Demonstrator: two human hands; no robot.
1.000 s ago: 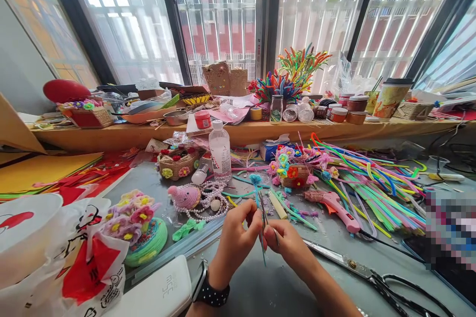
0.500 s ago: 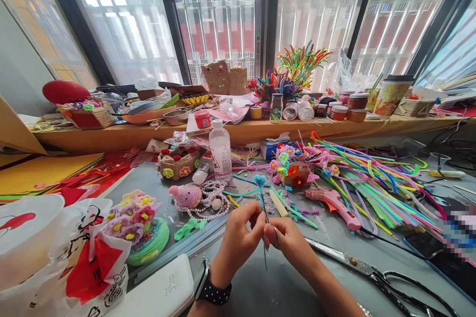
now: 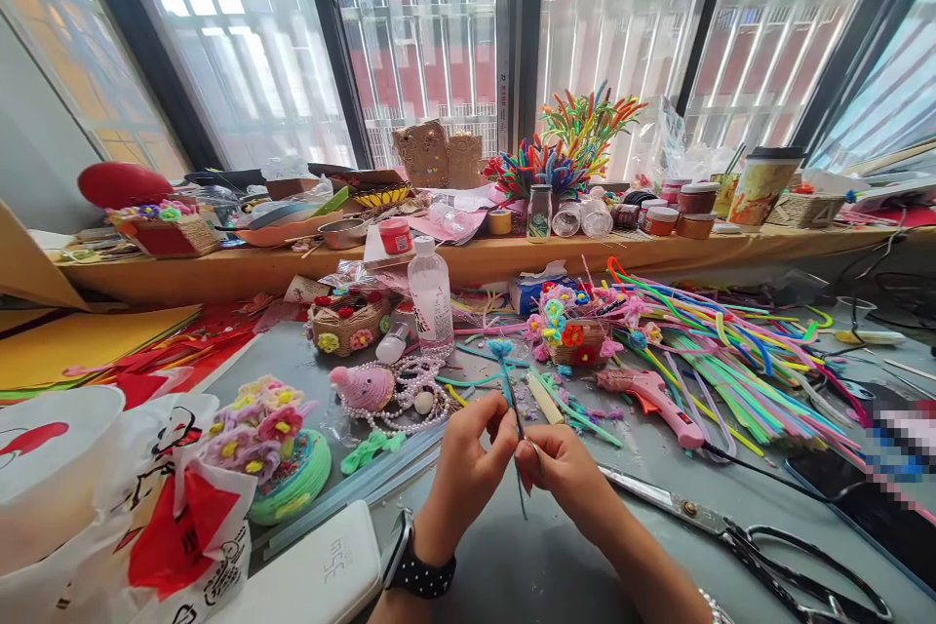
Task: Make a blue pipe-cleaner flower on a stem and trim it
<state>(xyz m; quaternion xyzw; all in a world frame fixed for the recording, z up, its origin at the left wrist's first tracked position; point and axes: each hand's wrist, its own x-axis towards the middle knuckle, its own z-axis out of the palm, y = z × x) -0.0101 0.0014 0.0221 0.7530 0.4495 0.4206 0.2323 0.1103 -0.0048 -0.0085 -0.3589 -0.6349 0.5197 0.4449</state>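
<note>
- A blue stem (image 3: 506, 383) is pinched by the left grip (image 3: 472, 453), where thumb and fingers are pressed together.
- A fluffy blue top (image 3: 500, 349) is carried by the stem, just past the left grip on the far side, tipped a little to the left.
- The thin tail (image 3: 522, 502) of the stem is seen on the near side, hanging out below the two grips.
- Small scissors (image 3: 519, 421) are held in the right grip (image 3: 560, 463), with the fingers curled round the handle, so most of the handle is hidden.
- The blades are pointed away from the right grip, toward the fluffy blue top. They are held along the right side of the stem, nearly the same way as its long line, not straight across it.
- It cannot be told if the blades are spread or pressed together, or if the stem is touched by them.
- The stem is held by the left grip, so the left is nearer; the right is kept just beside it.
- Beyond the grips, a cream stick (image 3: 545, 398) is seen on the worktop (image 3: 497, 575).
- Well to the right of the right grip, a pink glue gun (image 3: 658, 405) and big scissors (image 3: 691, 509) are laid.
</note>
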